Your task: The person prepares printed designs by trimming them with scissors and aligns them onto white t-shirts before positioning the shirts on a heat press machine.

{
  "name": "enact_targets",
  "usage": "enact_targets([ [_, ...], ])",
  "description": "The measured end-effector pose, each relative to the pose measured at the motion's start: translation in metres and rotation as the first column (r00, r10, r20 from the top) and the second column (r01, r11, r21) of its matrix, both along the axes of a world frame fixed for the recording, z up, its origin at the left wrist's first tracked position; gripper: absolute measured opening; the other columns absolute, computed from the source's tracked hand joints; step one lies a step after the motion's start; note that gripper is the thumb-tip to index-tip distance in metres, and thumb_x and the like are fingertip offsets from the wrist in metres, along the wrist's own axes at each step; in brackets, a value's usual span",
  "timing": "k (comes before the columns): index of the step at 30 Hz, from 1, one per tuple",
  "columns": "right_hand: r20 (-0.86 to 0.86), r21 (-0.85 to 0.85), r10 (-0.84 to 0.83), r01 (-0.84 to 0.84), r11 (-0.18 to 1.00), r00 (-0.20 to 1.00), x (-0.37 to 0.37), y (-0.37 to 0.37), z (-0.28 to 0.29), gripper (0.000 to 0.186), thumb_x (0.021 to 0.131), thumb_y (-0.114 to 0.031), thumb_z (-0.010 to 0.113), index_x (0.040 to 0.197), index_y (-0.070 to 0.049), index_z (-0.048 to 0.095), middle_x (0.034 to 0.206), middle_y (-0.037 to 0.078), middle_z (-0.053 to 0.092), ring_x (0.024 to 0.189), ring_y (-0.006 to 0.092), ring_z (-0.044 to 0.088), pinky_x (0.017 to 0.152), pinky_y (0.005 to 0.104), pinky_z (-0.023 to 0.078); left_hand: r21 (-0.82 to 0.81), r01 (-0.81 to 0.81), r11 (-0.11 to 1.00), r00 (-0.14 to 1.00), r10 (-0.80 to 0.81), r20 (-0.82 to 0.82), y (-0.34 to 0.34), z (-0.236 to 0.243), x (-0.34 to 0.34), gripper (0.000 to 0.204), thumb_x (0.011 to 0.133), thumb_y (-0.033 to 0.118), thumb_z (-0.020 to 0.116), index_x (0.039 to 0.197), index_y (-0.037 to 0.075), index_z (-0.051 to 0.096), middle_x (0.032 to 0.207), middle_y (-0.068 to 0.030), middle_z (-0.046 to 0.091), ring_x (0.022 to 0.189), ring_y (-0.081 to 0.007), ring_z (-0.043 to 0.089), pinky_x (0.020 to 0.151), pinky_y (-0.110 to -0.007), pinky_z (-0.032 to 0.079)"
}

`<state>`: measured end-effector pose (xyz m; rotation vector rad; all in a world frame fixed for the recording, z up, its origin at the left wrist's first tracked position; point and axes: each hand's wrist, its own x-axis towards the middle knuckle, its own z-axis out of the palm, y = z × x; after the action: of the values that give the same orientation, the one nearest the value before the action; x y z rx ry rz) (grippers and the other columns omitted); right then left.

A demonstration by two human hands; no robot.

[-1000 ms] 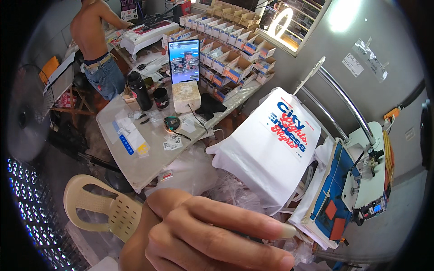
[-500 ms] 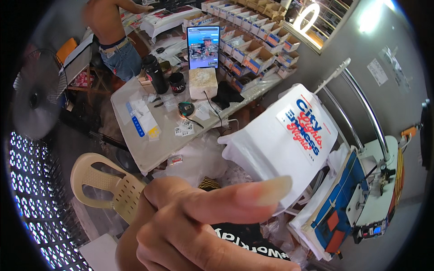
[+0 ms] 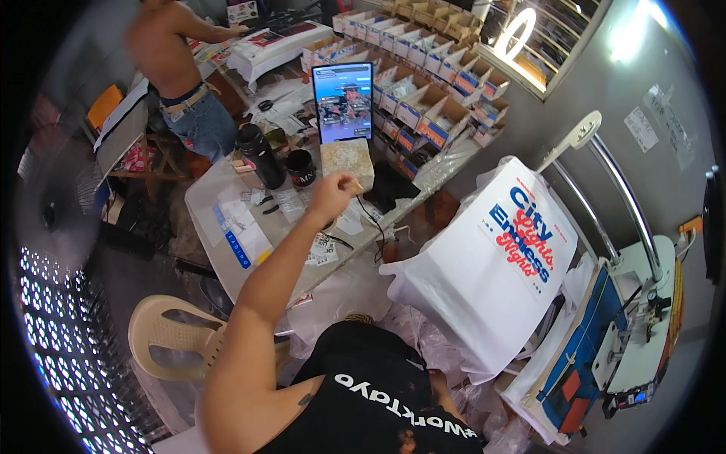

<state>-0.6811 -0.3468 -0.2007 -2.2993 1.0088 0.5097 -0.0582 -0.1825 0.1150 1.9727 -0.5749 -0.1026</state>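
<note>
My left arm reaches out over the grey work table, and my left hand (image 3: 333,198) hangs in front of the pale, rough block (image 3: 346,163) under a lit phone or tablet screen (image 3: 342,102). Its fingers are drawn together at the tips; whatever they pinch, if anything, is too small to make out. A black cable (image 3: 372,216) runs just below the fingertips. Left of the hand stand a black mug (image 3: 301,168) and a tall black bottle (image 3: 259,157). Only a sliver of my right arm (image 3: 441,390) shows beside my black shirt (image 3: 355,363); the right hand is hidden.
A white printed shirt (image 3: 484,257) is stretched over a platen on the right, beside a heat press (image 3: 628,325). Rows of cardboard bins (image 3: 423,98) stand at the back. A plastic chair (image 3: 170,333) and a fan (image 3: 57,197) are on the left. Another person (image 3: 178,68) works far left.
My left hand has moved from close in front of the camera to over the table by the pale block. Its fingers, stretched before, are drawn together now. My black shirt shows more.
</note>
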Motion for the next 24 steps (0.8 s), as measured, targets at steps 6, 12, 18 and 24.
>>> enact_targets([
  [6, 0.026, 0.136, -0.715, 0.706, 0.695, 0.699, 0.033, 0.064, 0.084, 0.032, 0.089, -0.029, 0.052, 0.101, -0.005, 0.070, 0.095, 0.018, 0.070, 0.091, 0.0364, 0.067, 0.076, 0.0406, 0.051, 0.374, -0.150, 0.915, 0.978, 0.082, 0.194, -0.032, -0.044, 0.094, 0.030, 0.077, 0.022, 0.069, 0.105, 0.013, 0.068, 0.097, -0.0120, 0.070, 0.091, -0.0289, 0.067, 0.080, -0.041, 0.050],
  [12, -0.053, 0.066, -0.699, 0.701, 0.710, 0.713, 0.018, 0.085, 0.081, 0.032, 0.089, -0.029, 0.052, 0.100, -0.004, 0.070, 0.093, 0.018, 0.070, 0.091, 0.0358, 0.067, 0.077, 0.0406, 0.051, 0.352, -0.098, 0.931, 0.970, 0.011, 0.243, -0.029, -0.068, 0.124, 0.039, 0.075, 0.029, 0.070, 0.111, 0.016, 0.066, 0.113, -0.0089, 0.066, 0.113, -0.0308, 0.057, 0.091, -0.048, 0.044],
  [18, -0.070, 0.047, -0.721, 0.724, 0.688, 0.690, 0.013, 0.105, 0.077, 0.033, 0.090, -0.029, 0.053, 0.100, -0.004, 0.071, 0.092, 0.017, 0.070, 0.091, 0.0353, 0.067, 0.078, 0.0405, 0.051, 0.226, 0.192, 0.955, 0.890, -0.266, 0.370, -0.078, -0.010, 0.087, 0.018, 0.081, 0.020, 0.067, 0.091, 0.005, 0.068, 0.091, -0.0138, 0.065, 0.091, -0.0338, 0.062, 0.080, -0.042, 0.049],
  [24, -0.086, 0.038, -0.784, 0.788, 0.614, 0.615, -0.004, 0.118, 0.087, 0.033, 0.090, -0.029, 0.053, 0.099, -0.003, 0.071, 0.090, 0.017, 0.070, 0.091, 0.0348, 0.067, 0.078, 0.0405, 0.050, 0.302, 0.924, 0.236, 0.359, -0.810, -0.465, -0.008, -0.126, -0.103, 0.055, 0.087, 0.059, 0.055, 0.091, 0.007, 0.072, 0.085, -0.0225, 0.068, 0.083, -0.0354, 0.067, 0.072, -0.044, 0.051],
])
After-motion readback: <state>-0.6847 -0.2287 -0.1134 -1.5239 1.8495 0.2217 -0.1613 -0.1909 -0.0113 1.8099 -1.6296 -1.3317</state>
